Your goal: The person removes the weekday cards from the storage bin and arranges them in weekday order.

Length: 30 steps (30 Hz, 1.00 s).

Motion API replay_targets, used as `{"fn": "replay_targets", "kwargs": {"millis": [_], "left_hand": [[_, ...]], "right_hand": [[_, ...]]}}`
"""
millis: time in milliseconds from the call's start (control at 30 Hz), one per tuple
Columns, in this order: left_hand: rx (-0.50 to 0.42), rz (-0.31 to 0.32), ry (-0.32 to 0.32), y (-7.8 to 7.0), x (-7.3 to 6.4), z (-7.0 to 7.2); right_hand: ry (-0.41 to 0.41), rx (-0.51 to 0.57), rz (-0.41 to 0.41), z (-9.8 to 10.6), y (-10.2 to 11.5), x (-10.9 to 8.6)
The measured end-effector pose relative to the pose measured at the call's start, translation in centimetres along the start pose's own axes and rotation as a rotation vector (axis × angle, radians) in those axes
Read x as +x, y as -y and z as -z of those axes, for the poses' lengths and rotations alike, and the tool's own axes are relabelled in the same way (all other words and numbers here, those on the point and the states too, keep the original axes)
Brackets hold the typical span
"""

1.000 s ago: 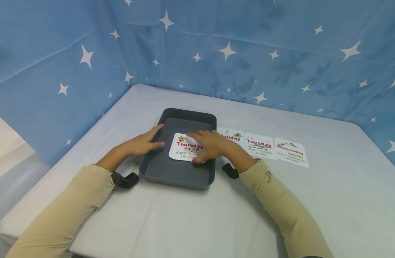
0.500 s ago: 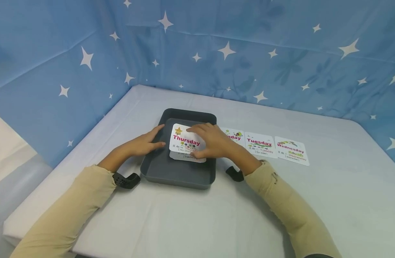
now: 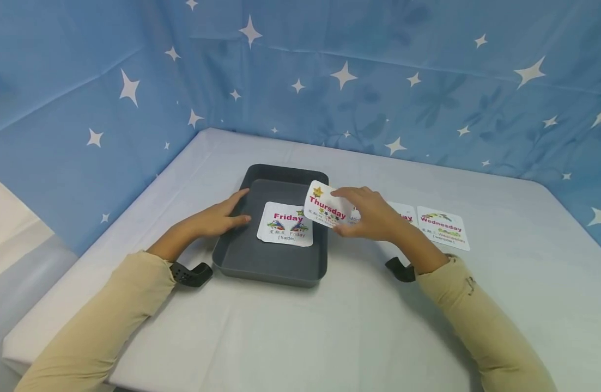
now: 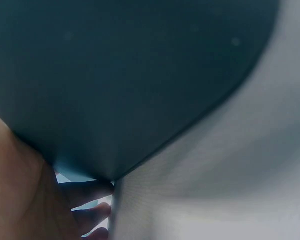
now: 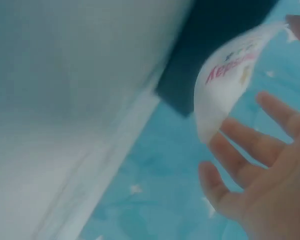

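In the head view my right hand [image 3: 374, 212] pinches the "Thursday" card [image 3: 325, 204] by its right side, thumb below and fingers above. The card is tilted over the right rim of a dark grey tray [image 3: 261, 267]. The right wrist view shows the same card [image 5: 225, 80] bowed between the fingertips and thumb of my right hand [image 5: 270, 165]. A "Friday" card [image 3: 285, 224] lies face up in the tray. At the tray's left rim my left hand [image 3: 209, 218] holds the wall, its thumb reaching over the inside; the outer wall [image 4: 130, 75] fills much of the left wrist view.
On the white-covered table [image 3: 280, 326], a "Wednesday" card [image 3: 444, 226] lies to the right of the tray. A "Tuesday" card [image 3: 403, 211] and a "Monday" card are mostly hidden behind my right hand. A blue star-patterned curtain [image 3: 280, 65] stands behind.
My right hand has lifted the "Thursday" card off the "Friday" card and carried it right, to the tray's right rim. The left hand has stayed at the tray.
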<state>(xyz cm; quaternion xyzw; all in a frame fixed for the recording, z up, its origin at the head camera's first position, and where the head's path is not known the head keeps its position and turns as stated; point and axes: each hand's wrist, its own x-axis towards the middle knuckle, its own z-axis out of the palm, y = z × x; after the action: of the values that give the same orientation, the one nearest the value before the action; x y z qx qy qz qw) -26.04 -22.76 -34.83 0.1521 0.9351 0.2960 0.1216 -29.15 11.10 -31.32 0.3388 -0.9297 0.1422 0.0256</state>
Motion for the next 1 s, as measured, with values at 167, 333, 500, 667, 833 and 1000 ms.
{"fn": "replay_targets", "kwargs": {"millis": [167,333,500,667,833,1000], "left_hand": [[0.005,0.001,-0.003,0.1,0.0,0.1],[0.005,-0.001,-0.005,0.2,0.0,0.1],[0.002,0.005,-0.005,0.3,-0.1,0.1],[0.005,0.009,-0.005,0.4,0.0,0.0],[0.007,0.005,-0.001,0.3,0.0,0.0],[0.002,0.002,0.001,0.2,0.1,0.0]], "right_hand": [[0.053,0.014,0.031,-0.1,-1.7,-2.0],[0.103,-0.028,0.040,0.1,-2.2,-3.4],[0.167,-0.069,0.072,-0.2,-1.6,-4.0],[0.213,-0.130,0.115,-0.5,-0.7,-4.3],[0.251,-0.155,0.070,-0.4,-0.1,-4.5],[0.287,-0.172,0.024,-0.6,-0.1,-4.6]]}}
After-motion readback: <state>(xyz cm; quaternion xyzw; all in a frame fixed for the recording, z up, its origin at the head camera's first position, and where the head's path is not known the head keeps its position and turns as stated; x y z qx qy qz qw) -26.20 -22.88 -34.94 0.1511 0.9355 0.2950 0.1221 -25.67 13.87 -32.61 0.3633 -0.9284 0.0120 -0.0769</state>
